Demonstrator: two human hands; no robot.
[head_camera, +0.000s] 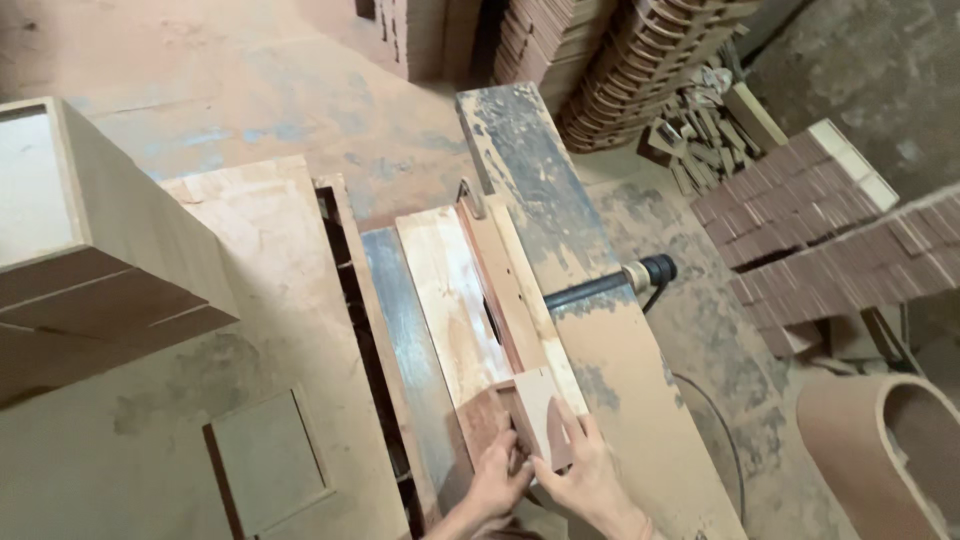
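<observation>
Table: the long, dust-coated wooden saw table (610, 360) runs away from me, with a dark handle (650, 270) sticking out on its right side.
Sled: a pale wooden sliding board (450, 290) lies along the table, a narrow dark slot (492, 325) beside its reddish guide strip.
Surroundings: a big open plywood box (90, 250) stands to my left; stacks of reddish-brown wooden pieces (820, 230) sit on the floor to the right.
Workpiece: the small pale-faced wooden block (535, 410) rests on the near end of the sled, against the guide strip, close to the slot.
Left hand: my left hand (497, 478) has its fingers curled and pressed onto the block's near left edge.
Right hand: my right hand (590, 475) pinches the block's right side, fingers laid over the top.
Risk: I judge my fingers sit close to the slot line; a small block could twist or kick if my pressure is uneven, pulling a fingertip toward the cut.
</observation>
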